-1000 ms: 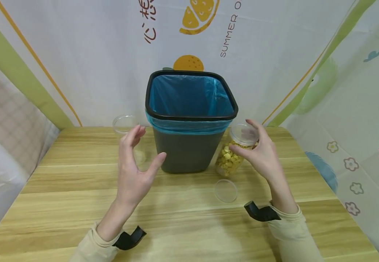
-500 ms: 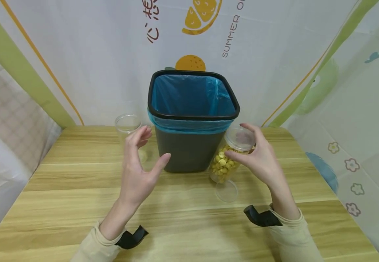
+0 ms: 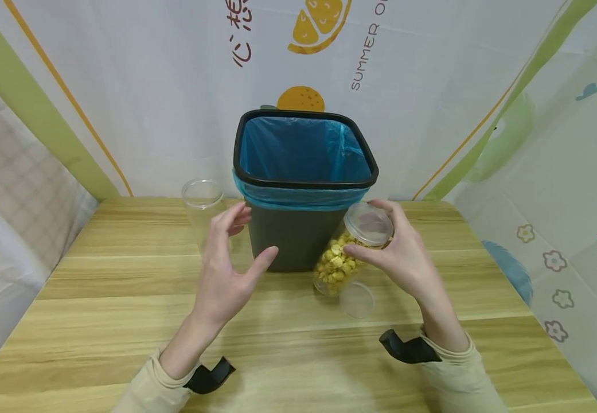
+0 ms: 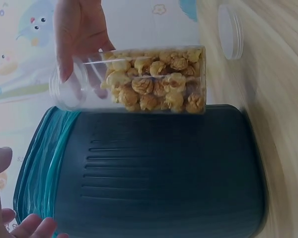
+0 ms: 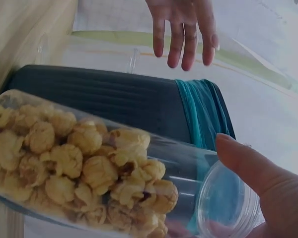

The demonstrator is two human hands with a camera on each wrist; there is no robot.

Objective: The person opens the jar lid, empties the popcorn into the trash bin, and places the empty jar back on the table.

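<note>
My right hand (image 3: 398, 258) grips a clear plastic jar (image 3: 331, 267) near its top, thumb in front and fingers behind. The jar is partly filled with yellow popcorn (image 5: 99, 173) and leans a little, its base toward the left, in front of the bin's right side. In the left wrist view the popcorn fills the jar's lower part, below a bare clear neck (image 4: 69, 91). My left hand (image 3: 223, 275) hovers in front of the bin's left side, thumb and fingers spread in a curve around nothing. A round clear lid (image 3: 357, 300) lies on the table just beside the jar's base.
A dark grey bin (image 3: 288, 241) with a black rim and blue liner stands at the back middle of the wooden table (image 3: 288, 355). Left of it is another tall clear jar (image 3: 202, 203), partly hidden by my left hand. A printed curtain (image 3: 174, 86) hangs behind.
My right hand has brought the popcorn jar left and toward me, from beside the bin to before its right side. My left hand has drifted slightly right, still holding nothing.
</note>
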